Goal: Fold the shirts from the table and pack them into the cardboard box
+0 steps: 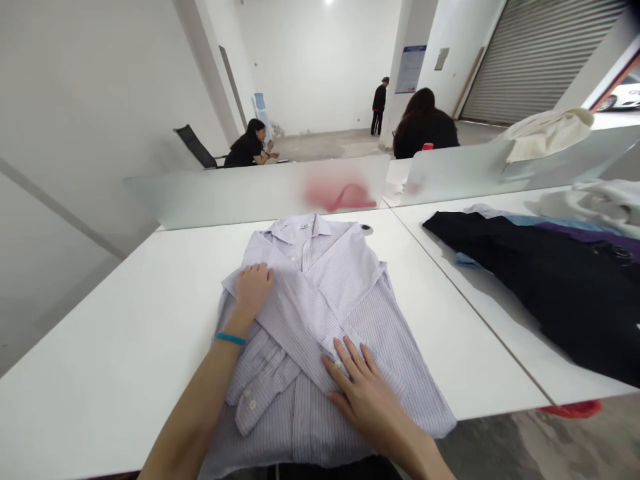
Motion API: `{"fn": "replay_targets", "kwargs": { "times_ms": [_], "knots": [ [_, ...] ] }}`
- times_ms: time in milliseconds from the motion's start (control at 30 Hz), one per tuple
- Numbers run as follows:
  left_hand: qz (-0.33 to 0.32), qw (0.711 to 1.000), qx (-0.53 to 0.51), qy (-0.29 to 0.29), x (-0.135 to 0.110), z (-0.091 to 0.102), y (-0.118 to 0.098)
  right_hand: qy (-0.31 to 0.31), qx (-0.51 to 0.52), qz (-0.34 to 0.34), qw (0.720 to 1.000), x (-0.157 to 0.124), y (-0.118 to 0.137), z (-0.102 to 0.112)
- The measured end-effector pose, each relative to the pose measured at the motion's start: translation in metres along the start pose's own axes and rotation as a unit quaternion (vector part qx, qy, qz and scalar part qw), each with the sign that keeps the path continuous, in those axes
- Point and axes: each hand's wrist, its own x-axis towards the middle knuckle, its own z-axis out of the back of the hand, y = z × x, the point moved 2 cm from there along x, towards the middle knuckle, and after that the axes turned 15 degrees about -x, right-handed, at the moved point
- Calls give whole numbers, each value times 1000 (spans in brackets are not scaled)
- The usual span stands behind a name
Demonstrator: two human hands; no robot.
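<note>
White desk [100,373] with a striped shirt [350,293] lying flat at its middle, collar at the far side, both sleeves crossed over the body. Dark clothes [565,293] piled on the next desk to the right, apart from the shirt. Right hand [357,387] flat, fingers spread, pressing on the crossed sleeve. Left hand [253,288] flat on the shirt's left shoulder, holding nothing. Blue wristband [231,339] on left wrist.
</note>
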Motion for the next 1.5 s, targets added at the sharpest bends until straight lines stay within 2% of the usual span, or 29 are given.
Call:
{"fn": "replay_targets", "kwargs": {
  "times_ms": [100,233,367,500,567,667,800,933,1100,1300,1400,1500],
  "knots": [
    [19,1000,-5,-2,18,-4,1,-10,-3,0,1000,-3,0,-1],
    [87,996,-10,9,35,-22,18,3,6,2,1000,-3,4,-2],
    [113,993,-15,20,40,-34,35,-1,15,18,1000,-8,6,-2],
    [111,993,-20,19,42,-35,39,-3,14,11,1000,-10,6,-1],
    [95,995,-21,11,42,-32,35,2,13,8,1000,-9,7,-1],
    [25,999,-21,-2,47,-28,18,-4,9,7,1000,-8,8,-2],
    [-55,998,-30,9,68,-35,-11,-30,1,6,1000,-8,8,-3],
    [-71,996,-47,24,94,-56,-31,-46,-12,22,999,-8,4,-3],
    [-68,995,-66,17,108,-74,-35,-45,-21,38,998,-9,2,-7],
    [-72,995,-69,-6,101,-68,-34,-16,-1,20,1000,-7,5,-5],
    [-89,994,-67,-11,78,-58,-35,-1,8,13,1000,-6,6,0],
    [-116,991,-63,11,41,-48,-31,13,22,2,1000,-5,7,4]
  ]
}}
